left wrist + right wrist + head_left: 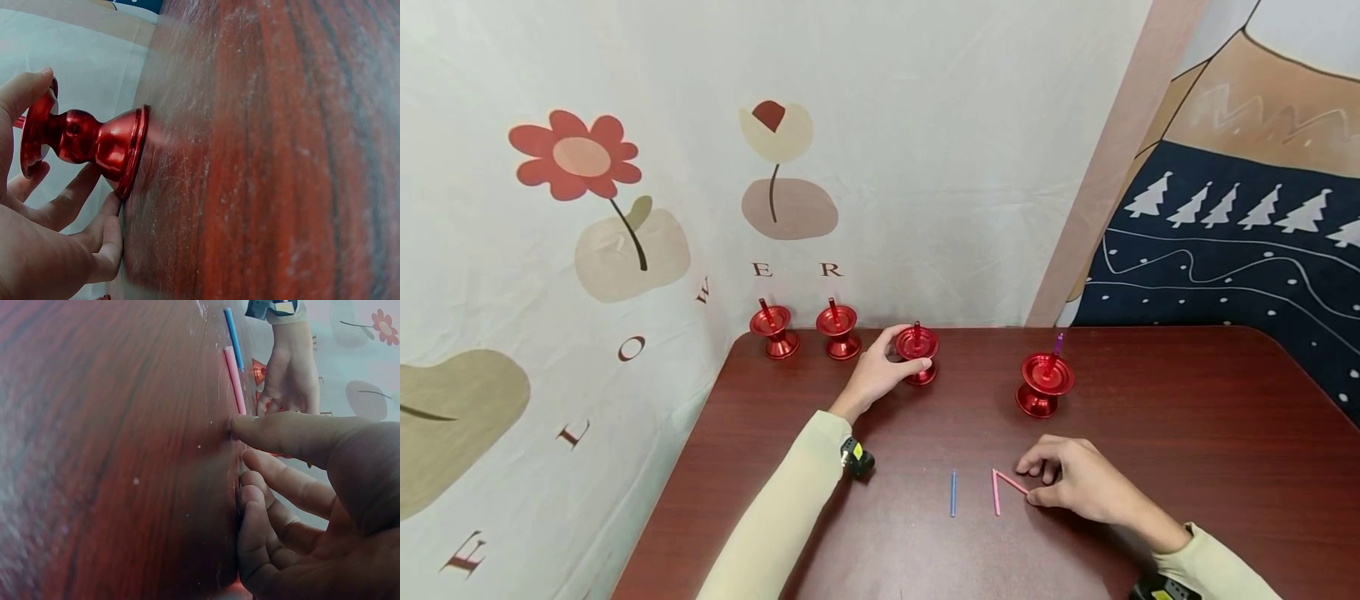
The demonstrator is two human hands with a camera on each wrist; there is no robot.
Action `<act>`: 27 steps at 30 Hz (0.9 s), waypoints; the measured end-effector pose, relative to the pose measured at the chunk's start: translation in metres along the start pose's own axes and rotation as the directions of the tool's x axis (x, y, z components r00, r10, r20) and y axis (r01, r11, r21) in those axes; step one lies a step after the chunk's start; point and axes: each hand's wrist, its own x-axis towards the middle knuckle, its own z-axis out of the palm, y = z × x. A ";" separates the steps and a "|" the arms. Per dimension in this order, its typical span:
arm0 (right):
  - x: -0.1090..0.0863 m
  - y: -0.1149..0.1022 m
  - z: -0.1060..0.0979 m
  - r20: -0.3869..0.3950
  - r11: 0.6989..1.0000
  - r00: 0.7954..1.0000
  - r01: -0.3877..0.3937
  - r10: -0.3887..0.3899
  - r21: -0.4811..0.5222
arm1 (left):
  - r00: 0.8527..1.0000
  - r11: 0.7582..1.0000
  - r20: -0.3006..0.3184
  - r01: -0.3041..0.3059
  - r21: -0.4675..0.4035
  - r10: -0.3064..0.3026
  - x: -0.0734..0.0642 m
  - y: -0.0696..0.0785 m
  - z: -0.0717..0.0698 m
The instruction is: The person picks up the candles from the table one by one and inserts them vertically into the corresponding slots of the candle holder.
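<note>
At the back of the table, my left hand (877, 372) grips a red metal candle holder (917, 343) around its upper dish, thumb in front and fingers behind. Its base stands at the table surface, and the left wrist view shows the holder's stem (80, 134) between thumb and fingers. Over the front right, my right hand (1086, 483) is low, fingers bent and apart from the thumb. The thumb tip is at the near end of a thin red candle (1012, 482) lying slanted. Left of it lie a pink candle (996, 493) and a blue candle (953, 493).
Two more red holders with red candles, a left one (771, 321) and its neighbour (837, 321), stand along the back left edge. A holder with a purple-tipped candle (1047, 377) stands at right. A printed cloth (925, 167) hangs behind the brown table (1187, 400).
</note>
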 end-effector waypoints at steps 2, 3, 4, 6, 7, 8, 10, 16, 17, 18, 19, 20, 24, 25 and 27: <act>0.001 0.001 0.000 0.000 1.000 1.000 -0.011 0.011 0.011 | 1.000 1.000 0.003 -0.001 0.000 0.001 0.000 -0.001 0.001; 0.001 0.001 0.000 0.002 1.000 1.000 -0.020 0.020 0.015 | 1.000 1.000 0.004 -0.001 0.002 0.001 0.000 -0.001 0.001; 0.001 0.001 -0.001 0.005 0.999 0.999 -0.035 0.035 0.019 | 1.000 1.000 0.006 -0.001 0.001 0.001 0.000 -0.001 0.001; 0.001 0.001 -0.002 0.016 0.997 0.997 -0.071 0.071 0.027 | 1.000 1.000 0.008 -0.002 0.003 0.002 0.000 -0.001 0.001; 0.001 0.000 -0.002 0.022 0.995 0.996 -0.091 0.090 0.028 | 1.000 1.000 0.009 -0.003 0.003 0.003 -0.001 -0.001 0.001; 0.001 0.000 -0.002 0.027 0.994 0.994 -0.109 0.109 0.026 | 1.000 1.000 0.009 -0.004 0.003 0.004 -0.001 -0.001 0.001; 0.001 -0.002 -0.003 0.032 0.991 0.990 -0.136 0.135 0.019 | 1.000 1.000 0.010 -0.007 0.003 0.007 -0.001 -0.001 0.001; 0.002 -0.004 -0.005 0.028 0.987 0.987 -0.160 0.160 -0.022 | 1.000 1.000 0.005 -0.011 0.005 0.011 -0.002 0.001 0.001; 0.002 -0.005 -0.005 0.027 0.986 0.986 -0.163 0.163 -0.029 | 1.000 1.000 0.005 -0.011 0.005 0.011 -0.002 0.001 0.001; 0.002 -0.005 -0.006 0.025 0.986 0.986 -0.163 0.164 -0.036 | 1.000 1.000 0.006 -0.011 0.005 0.011 -0.002 0.002 0.001; 0.002 -0.005 -0.006 0.022 0.986 0.986 -0.164 0.165 -0.041 | 1.000 1.000 0.007 -0.011 0.007 0.011 -0.002 0.002 0.002; 0.002 -0.005 -0.006 0.020 0.985 0.986 -0.165 0.166 -0.044 | 1.000 1.000 0.010 -0.012 0.008 0.011 -0.002 0.002 0.002; 0.003 -0.004 -0.005 0.008 0.986 0.987 -0.159 0.159 -0.054 | 1.000 1.000 0.024 -0.008 0.015 0.007 -0.002 0.002 0.003; 0.003 -0.003 -0.005 0.005 0.986 0.988 -0.156 0.156 -0.052 | 1.000 1.000 0.026 -0.008 0.017 0.007 -0.002 0.002 0.003; 0.004 -0.002 -0.005 -0.003 0.988 0.989 -0.146 0.146 -0.041 | 1.000 1.000 0.030 -0.005 0.015 0.004 -0.003 0.003 0.004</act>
